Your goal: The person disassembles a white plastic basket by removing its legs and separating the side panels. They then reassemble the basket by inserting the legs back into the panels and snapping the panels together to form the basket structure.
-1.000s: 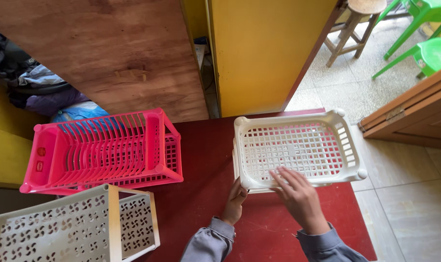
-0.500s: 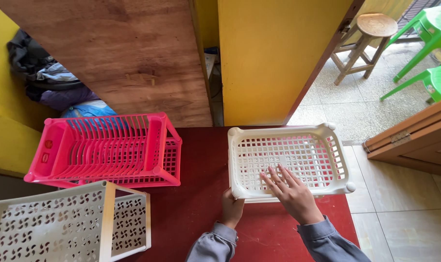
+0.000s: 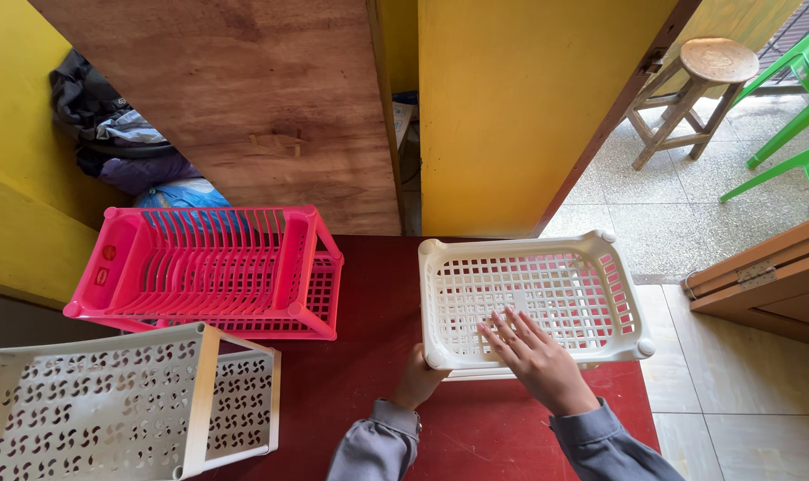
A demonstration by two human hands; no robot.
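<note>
We've got the white lattice tray (image 3: 534,298) on the right of the dark red table (image 3: 369,392). Our left hand (image 3: 418,379) grips its near-left corner, seemingly to steady it, while our right hand (image 3: 534,356) lies flat and open inside. Pink rack (image 3: 208,272) sits left, tiled floor (image 3: 734,294) off right.

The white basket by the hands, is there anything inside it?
Empty. The white basket holds no things; only the right hand lies flat on its lattice floor, while the left hand grips its near corner.
</note>
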